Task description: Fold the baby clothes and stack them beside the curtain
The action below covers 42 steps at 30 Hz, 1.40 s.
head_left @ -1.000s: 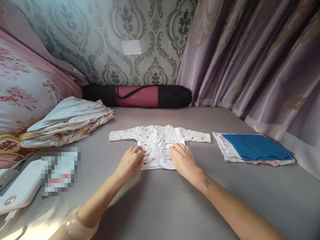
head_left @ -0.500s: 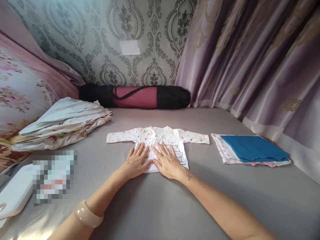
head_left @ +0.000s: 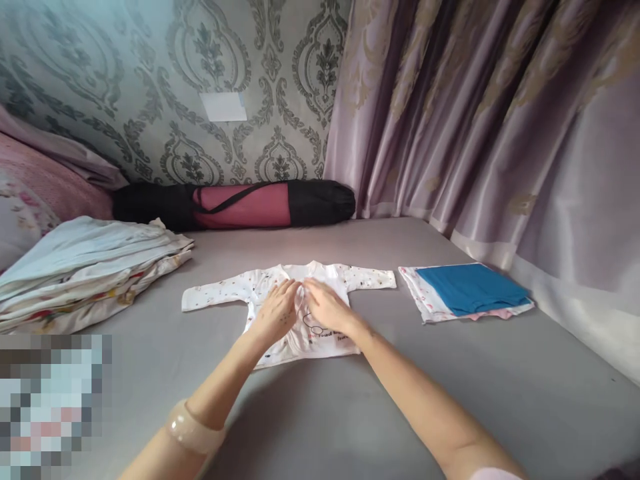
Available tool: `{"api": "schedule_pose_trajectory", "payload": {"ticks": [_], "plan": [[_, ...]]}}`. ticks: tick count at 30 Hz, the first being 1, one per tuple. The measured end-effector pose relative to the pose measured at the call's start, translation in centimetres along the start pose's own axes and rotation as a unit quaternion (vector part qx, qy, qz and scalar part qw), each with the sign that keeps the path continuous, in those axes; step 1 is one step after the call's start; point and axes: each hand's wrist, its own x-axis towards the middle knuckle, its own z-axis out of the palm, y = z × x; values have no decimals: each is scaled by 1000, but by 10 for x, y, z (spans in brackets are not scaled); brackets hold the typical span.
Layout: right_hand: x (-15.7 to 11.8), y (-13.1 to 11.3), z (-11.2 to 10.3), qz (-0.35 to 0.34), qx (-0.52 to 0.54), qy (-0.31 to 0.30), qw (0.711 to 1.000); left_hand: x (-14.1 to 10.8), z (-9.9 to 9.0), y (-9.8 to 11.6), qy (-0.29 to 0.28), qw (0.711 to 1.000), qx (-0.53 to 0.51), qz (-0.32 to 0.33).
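A white long-sleeved baby shirt (head_left: 320, 343) lies spread out, with small prints on its sleeves and a line drawing with lettering on its front. Over its left front, my left hand (head_left: 277, 312) is bent with its fingers together, tips at the middle just below the neckline. Opposite it, my right hand (head_left: 327, 308) has its fingers closed at the same spot. Both seem to pinch the shirt where its tie was; the thumbs and the tie are hidden. The cloth is rumpled beneath the hands.
Folded clothes (head_left: 473, 288), blue on top, lie to the right. A stack of pale cloths (head_left: 85, 263) sits at left, near a blurred-out item (head_left: 55, 407). A black and maroon roll bag (head_left: 240, 205) rests along the wall; curtains (head_left: 425, 133) hang at right.
Both hands have gone from lying flat on the shirt's lower front to closing together higher up at its middle. The shirt's lower front has shifted and creased. The view has turned right.
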Motion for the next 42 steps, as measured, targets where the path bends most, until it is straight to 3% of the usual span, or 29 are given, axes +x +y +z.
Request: {"api": "schedule_pose_trajectory", "payload": {"ticks": [3,6,9,14,19,23,27,30,38,42], "plan": [[6,40,-28,124,-72,100,985,36,10,15,-20,998,-38,48],[-3,85,-50,237,-146,166,946,68,23,28,-38,996,-53,63],[-18,117,-60,303,-206,198,909,91,38,36,-45,996,-40,71],[-27,134,-61,383,-237,171,876,103,61,44,-47,998,-30,40],[-25,142,-70,447,-173,196,856,96,74,47,-60,998,-9,15],[-22,150,-83,438,-19,242,865,92,77,51,-53,999,7,7],[-15,148,-86,427,88,321,840,91,75,55,-59,998,22,6],[-14,143,-83,437,64,334,833,90,74,56,-60,998,28,6],[-32,145,-87,432,-55,269,859,98,70,56,-119,993,12,-25],[-30,141,-95,409,-56,278,867,105,62,56,-129,991,6,-24]]}}
